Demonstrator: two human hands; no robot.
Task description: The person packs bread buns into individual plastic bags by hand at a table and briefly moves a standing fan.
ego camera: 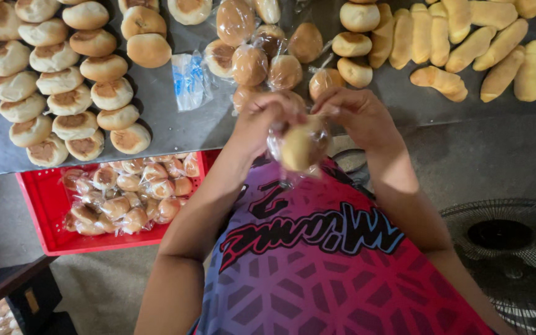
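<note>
Though blurred, bagged bun [303, 146] (hands [268, 115] around)

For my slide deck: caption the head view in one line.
Both hands, left hand and right hand, close a clear bag around a bun above a grey table of unwrapped buns.

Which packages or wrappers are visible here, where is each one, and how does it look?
Clear plastic bag with one round bun: held between left hand and right hand, above the table edge.
Stack of empty clear bags with blue print: flat on the grey table, centre.
Bagged round buns: heap on the table, beyond the hands.
Red plastic crate: below the table, left, full of bagged buns.
</note>
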